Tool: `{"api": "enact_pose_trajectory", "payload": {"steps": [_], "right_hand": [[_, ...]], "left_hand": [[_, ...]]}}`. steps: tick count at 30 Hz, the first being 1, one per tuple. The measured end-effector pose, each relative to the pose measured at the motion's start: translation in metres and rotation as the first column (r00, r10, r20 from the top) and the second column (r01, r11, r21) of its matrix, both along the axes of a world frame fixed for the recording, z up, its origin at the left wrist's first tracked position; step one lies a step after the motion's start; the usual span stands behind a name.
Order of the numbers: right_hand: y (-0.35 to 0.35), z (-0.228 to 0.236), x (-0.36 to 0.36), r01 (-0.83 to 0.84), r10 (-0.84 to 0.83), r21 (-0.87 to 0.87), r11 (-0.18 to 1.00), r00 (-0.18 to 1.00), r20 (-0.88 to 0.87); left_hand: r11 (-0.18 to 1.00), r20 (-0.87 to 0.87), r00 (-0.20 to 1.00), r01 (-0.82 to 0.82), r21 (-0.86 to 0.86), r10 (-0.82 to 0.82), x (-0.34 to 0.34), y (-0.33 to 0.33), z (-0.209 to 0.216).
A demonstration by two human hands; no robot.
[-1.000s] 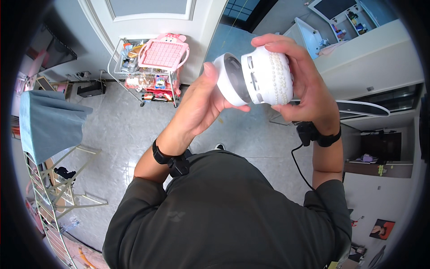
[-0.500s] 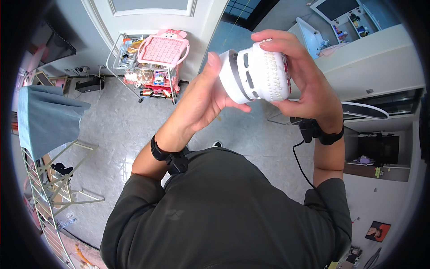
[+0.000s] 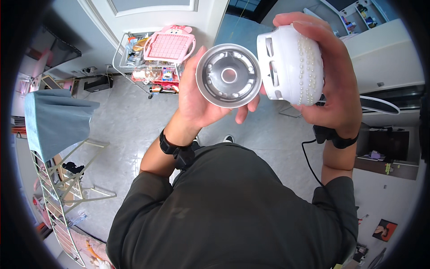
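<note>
My left hand (image 3: pixel 193 99) grips a round white base (image 3: pixel 214 85) from its left side. The base faces up and shows a silver metal inside, with a ring-shaped hole in the middle and small openings around it. My right hand (image 3: pixel 339 83) is closed round a white, rounded top piece (image 3: pixel 286 67) studded with rows of small pearl beads. Slots run along the rim of this top piece, which is tilted on its side, its slotted edge toward the base. The two parts sit side by side, close together at their edges; whether they touch, I cannot tell.
A wire cart (image 3: pixel 127 62) with packages and a pink tray (image 3: pixel 169 47) stands by the white door (image 3: pixel 148 20). At the left is a drying rack (image 3: pixel 56 193) with a blue cloth (image 3: pixel 58 119). A cable (image 3: pixel 309 161) runs from my right wrist.
The two white parts, joined or nearly so before, are now apart. The base has turned to show its metal inside, and my right hand has moved the beaded top to the right.
</note>
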State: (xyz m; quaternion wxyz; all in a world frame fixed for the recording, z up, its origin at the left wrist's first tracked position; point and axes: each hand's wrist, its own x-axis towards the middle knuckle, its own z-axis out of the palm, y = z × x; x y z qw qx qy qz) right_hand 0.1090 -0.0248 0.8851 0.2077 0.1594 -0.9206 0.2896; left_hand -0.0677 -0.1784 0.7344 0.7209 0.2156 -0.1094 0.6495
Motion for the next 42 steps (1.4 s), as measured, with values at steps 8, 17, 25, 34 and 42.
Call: {"api": "enact_pose_trajectory", "payload": {"steps": [8,17,25,34,42], "right_hand": [[-0.023,0.003,-0.003,0.054,-0.052,-0.028,0.998,0.997,0.054],[-0.034,0.006,-0.015,-0.101,0.097,-0.314,0.944,0.995,-0.03],[-0.02,0.0,0.002,0.146,-0.146,0.002,0.989,0.988,0.057],[-0.021,-0.002,0.004,0.207,-0.214,0.058,0.977,0.963,0.164],[-0.027,-0.001,-0.001,0.195,-0.206,0.082,0.977,0.965,0.162]], "left_hand": [[0.997,-0.011,0.999,-0.04,-0.065,0.04,0.001,-0.001,0.001],[0.997,-0.008,1.0,-0.012,-0.08,0.012,-0.001,-0.001,0.003],[0.997,0.016,1.0,0.027,-0.067,-0.026,0.001,0.004,0.004],[0.998,-0.089,0.994,-0.058,-0.037,0.055,0.001,0.004,0.001],[0.985,-0.219,0.965,-0.163,-0.058,0.146,0.001,0.0,0.006]]}}
